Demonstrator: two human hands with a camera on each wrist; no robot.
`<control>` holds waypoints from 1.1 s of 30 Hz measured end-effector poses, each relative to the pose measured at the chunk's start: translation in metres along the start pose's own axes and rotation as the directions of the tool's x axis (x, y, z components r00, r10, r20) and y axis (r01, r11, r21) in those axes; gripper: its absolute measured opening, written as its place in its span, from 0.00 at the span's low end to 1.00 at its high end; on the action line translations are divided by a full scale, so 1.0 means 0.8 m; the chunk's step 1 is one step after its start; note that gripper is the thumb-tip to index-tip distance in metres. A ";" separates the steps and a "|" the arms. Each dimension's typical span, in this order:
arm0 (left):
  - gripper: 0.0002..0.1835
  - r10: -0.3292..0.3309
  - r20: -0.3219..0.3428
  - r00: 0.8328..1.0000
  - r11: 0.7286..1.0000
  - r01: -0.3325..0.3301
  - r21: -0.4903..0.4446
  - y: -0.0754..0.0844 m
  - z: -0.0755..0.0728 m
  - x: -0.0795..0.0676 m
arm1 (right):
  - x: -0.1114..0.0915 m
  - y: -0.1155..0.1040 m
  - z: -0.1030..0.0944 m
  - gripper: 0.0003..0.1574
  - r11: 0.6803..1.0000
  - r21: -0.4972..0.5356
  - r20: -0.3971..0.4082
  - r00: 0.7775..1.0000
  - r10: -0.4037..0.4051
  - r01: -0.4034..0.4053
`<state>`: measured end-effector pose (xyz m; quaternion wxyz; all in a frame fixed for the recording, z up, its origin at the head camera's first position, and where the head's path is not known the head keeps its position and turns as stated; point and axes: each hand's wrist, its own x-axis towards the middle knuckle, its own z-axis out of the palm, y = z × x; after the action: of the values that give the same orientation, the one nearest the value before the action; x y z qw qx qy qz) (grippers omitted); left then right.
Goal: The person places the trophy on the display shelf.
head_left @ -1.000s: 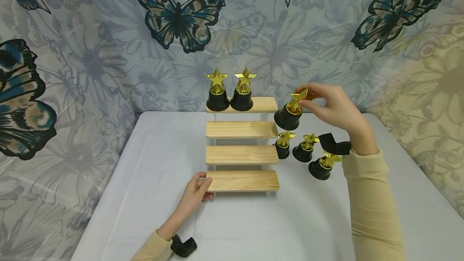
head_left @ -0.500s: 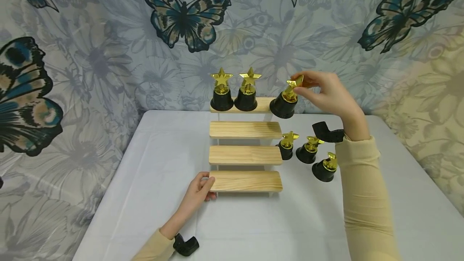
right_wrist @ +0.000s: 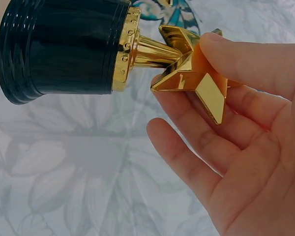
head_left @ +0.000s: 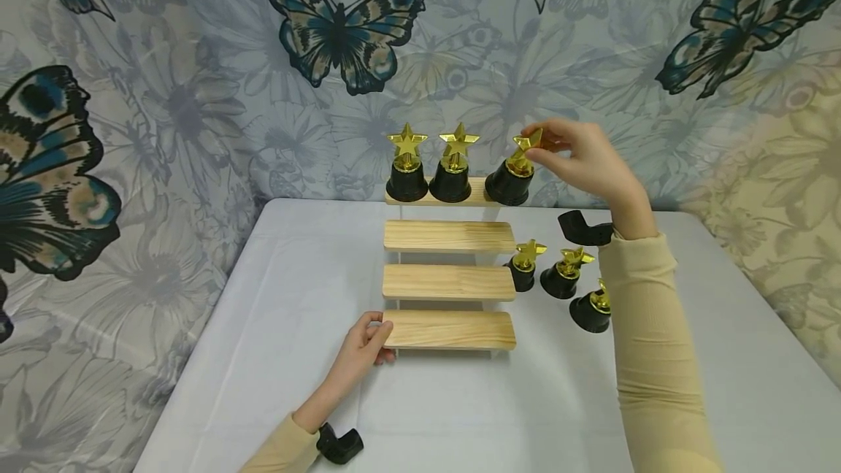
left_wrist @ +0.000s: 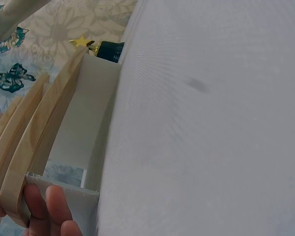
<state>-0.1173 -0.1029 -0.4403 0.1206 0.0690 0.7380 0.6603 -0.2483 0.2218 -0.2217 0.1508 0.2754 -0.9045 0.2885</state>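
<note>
A four-step wooden shelf rack stands on the white table. My left hand grips the left end of its lowest board, thumb on top and fingers underneath. At the right end of the top board, my right hand pinches a star trophy by its gold star. The trophy's black base leans slightly at the board; whether it touches, I cannot tell. Two more trophies, one at the left and one beside it, stand upright on that board.
Right of the rack, three star trophies stand on the table: one near the boards, one in the middle, and one partly behind my right sleeve. A butterfly-patterned cloth hangs behind the table.
My right hand has carried the pinched trophy left and up, from beside the rack to the top board's right end. The left hand keeps its grip; the head view has shifted slightly.
</note>
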 end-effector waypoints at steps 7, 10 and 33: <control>0.17 0.006 0.004 1.000 1.000 -0.006 0.001 0.001 -0.001 0.000 | 0.010 0.002 0.003 0.16 1.000 0.024 0.023 1.000 0.016 -0.016; 0.17 0.007 0.004 1.000 1.000 -0.007 -0.001 0.001 0.000 0.000 | 0.013 0.001 0.005 0.16 0.999 0.034 0.027 1.000 0.011 -0.012; 0.17 0.000 0.002 1.000 1.000 0.000 0.000 0.003 0.000 0.000 | 0.028 0.011 0.023 0.16 1.000 0.011 0.039 0.999 -0.016 0.015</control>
<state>-0.1172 -0.1025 -0.4381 0.1212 0.0696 0.7380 0.6601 -0.2736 0.2070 -0.2303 0.1337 0.2889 -0.9036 0.2865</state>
